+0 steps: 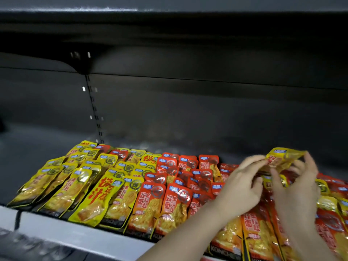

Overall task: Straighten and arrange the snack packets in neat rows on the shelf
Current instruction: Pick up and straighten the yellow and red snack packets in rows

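Both hands raised over red packets: left hand [243, 185] and right hand [299, 187] pinch yellow packet [284, 157], apparently; blur. Step: sorting stray. Next: carry left to yellow rows [75, 181].

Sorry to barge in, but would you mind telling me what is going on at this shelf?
A person is tidying snack packets on a dark metal shelf. The left hand and right hand together hold one crinkled yellow foil packet, lifted above the pile. Further left, yellow foil packets and red foil packets lie in overlapping rows.
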`<state>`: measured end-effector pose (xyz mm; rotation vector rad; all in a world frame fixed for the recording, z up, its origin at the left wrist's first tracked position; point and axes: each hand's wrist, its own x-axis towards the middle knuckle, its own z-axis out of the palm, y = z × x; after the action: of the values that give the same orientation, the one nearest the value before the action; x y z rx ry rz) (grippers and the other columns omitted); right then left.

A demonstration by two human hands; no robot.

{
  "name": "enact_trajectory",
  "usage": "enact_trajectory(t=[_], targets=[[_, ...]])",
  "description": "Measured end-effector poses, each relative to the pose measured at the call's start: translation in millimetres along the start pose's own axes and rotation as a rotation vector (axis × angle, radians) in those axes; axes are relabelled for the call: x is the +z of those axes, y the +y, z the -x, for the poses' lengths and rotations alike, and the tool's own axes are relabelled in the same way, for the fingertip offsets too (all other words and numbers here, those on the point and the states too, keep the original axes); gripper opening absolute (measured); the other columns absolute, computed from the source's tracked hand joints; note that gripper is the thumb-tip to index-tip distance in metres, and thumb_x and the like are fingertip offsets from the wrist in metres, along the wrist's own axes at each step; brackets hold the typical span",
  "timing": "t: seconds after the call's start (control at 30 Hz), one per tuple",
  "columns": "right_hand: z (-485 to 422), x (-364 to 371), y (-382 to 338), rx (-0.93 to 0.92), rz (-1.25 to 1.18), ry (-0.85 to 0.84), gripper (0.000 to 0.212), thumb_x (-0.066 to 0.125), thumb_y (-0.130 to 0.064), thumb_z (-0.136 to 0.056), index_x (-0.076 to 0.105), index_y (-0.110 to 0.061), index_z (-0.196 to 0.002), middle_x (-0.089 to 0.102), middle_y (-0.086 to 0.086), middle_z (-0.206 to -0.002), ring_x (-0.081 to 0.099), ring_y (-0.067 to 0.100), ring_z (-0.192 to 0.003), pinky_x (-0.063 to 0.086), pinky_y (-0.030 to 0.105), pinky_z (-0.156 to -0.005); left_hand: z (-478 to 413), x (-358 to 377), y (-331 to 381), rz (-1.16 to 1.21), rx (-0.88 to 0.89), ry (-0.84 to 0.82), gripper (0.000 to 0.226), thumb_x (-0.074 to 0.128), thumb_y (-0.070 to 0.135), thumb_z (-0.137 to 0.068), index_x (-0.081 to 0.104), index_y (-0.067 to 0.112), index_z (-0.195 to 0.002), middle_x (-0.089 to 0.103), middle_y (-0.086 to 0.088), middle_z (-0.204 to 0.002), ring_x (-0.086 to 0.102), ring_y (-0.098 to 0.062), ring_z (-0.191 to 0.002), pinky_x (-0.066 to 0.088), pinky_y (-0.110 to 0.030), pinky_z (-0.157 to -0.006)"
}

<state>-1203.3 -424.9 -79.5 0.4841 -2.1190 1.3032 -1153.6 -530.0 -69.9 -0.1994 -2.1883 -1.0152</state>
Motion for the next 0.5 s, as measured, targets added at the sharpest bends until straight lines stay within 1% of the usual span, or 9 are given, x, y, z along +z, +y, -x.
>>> enact_trajectory(t=[0.03, 0.07, 0.1, 0.17, 0.2, 0.27, 0.33, 0.43, 0.5], targets=[[0, -2, -5, -0.019, -0.025, -0.006, 0.072, 0.066, -0.018, -0.084, 0.022, -0.019, -0.141, 0.055, 0.006, -0.125, 0.054, 0.026, -0.115, 0.038, 0.058, -0.099, 0, -3, 4, 0.016, -0.021, -0.010, 0.043, 0.046, -0.001, -0.090, 0.048, 0.003, -0.132, 0.042, -0.004, -0.141, 0.037, -0.010, -0.130, 0.023, -0.011, -0.109], [-1, -3, -8, -0.034, -0.045, -0.019, 0.071, 0.065, -0.018, -0.085, 0.023, -0.019, -0.142, 0.053, 0.002, -0.124, 0.054, 0.022, -0.114, 0.041, 0.055, -0.098, 0, -6, 3, 0.036, -0.049, -0.011, 0.042, 0.046, 0.000, -0.090, 0.048, 0.002, -0.132, 0.041, -0.004, -0.141, 0.037, -0.010, -0.130, 0.023, -0.008, -0.108], [-1, -4, -15, -0.029, -0.080, -0.036, 0.069, 0.064, -0.018, -0.086, 0.024, -0.019, -0.142, 0.051, -0.003, -0.122, 0.053, 0.017, -0.111, 0.044, 0.048, -0.097, 1, -12, 3, 0.053, -0.050, 0.005, 0.042, 0.046, 0.000, -0.090, 0.047, 0.002, -0.132, 0.041, -0.005, -0.140, 0.037, -0.010, -0.129, 0.023, -0.007, -0.107], [0, -4, -28, -0.045, -0.128, -0.084, 0.066, 0.063, -0.017, -0.086, 0.027, -0.021, -0.141, 0.046, -0.010, -0.117, 0.051, 0.012, -0.104, 0.047, 0.034, -0.086, 0, -27, 4, 0.050, -0.040, 0.064, 0.041, 0.048, -0.001, -0.090, 0.047, 0.000, -0.132, 0.041, -0.006, -0.138, 0.038, -0.010, -0.128, 0.025, -0.008, -0.107], [1, -2, -35, -0.070, -0.136, -0.108, 0.064, 0.062, -0.017, -0.086, 0.028, -0.022, -0.140, 0.048, -0.011, -0.115, 0.053, 0.012, -0.102, 0.047, 0.031, -0.081, 0, -32, 2, 0.044, -0.028, 0.088, 0.041, 0.049, 0.000, -0.090, 0.047, 0.001, -0.131, 0.042, -0.006, -0.137, 0.039, -0.010, -0.128, 0.027, -0.011, -0.108], [4, 4, -47, -0.099, -0.151, -0.160, 0.061, 0.061, -0.018, -0.087, 0.029, -0.026, -0.138, 0.054, -0.011, -0.106, 0.057, 0.012, -0.093, 0.049, 0.028, -0.075, 3, -46, 0, 0.028, -0.047, 0.136, 0.041, 0.051, 0.002, -0.090, 0.047, 0.002, -0.131, 0.043, -0.006, -0.135, 0.042, -0.012, -0.125, 0.032, -0.019, -0.108], [9, 13, -58, -0.099, -0.173, -0.209, 0.061, 0.061, -0.015, -0.088, 0.029, -0.028, -0.138, 0.055, -0.017, -0.095, 0.058, 0.007, -0.086, 0.050, 0.024, -0.070, 9, -60, -3, 0.022, -0.081, 0.165, 0.041, 0.054, 0.004, -0.089, 0.048, 0.003, -0.130, 0.044, -0.006, -0.132, 0.045, -0.015, -0.121, 0.035, -0.023, -0.107], [20, 31, -75, -0.095, -0.218, -0.287, 0.061, 0.060, -0.011, -0.088, 0.030, -0.026, -0.139, 0.056, -0.017, -0.092, 0.059, 0.003, -0.085, 0.047, 0.020, -0.066, 20, -84, -15, -0.002, -0.122, 0.176, 0.043, 0.057, 0.009, -0.089, 0.048, 0.006, -0.130, 0.044, -0.003, -0.131, 0.048, -0.014, -0.118, 0.036, -0.020, -0.104], [28, 46, -85, -0.084, -0.246, -0.342, 0.062, 0.061, -0.010, -0.088, 0.031, -0.025, -0.139, 0.057, -0.015, -0.090, 0.059, 0.004, -0.085, 0.044, 0.022, -0.069, 29, -101, -22, -0.033, -0.161, 0.171, 0.045, 0.059, 0.011, -0.088, 0.047, 0.007, -0.131, 0.044, -0.002, -0.131, 0.048, -0.014, -0.118, 0.036, -0.019, -0.103]])
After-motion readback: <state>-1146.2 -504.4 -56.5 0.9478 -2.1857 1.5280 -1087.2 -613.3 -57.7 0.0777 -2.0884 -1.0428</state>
